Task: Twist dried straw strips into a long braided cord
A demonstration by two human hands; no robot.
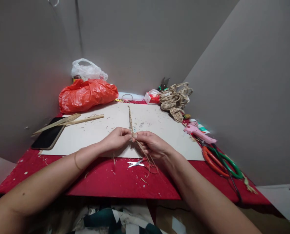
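My left hand and my right hand meet fingertip to fingertip over a white board. Both pinch a thin twisted straw cord that runs away from me across the board. Loose straw strands trail from under my right hand toward the table's near edge. Small silver scissors lie on the red tablecloth just below my hands.
A dark phone and straw strips lie at the left. Red and white plastic bags sit at the back left. Woven straw pieces, a pink glue gun and large scissors line the right side. Grey walls enclose the table.
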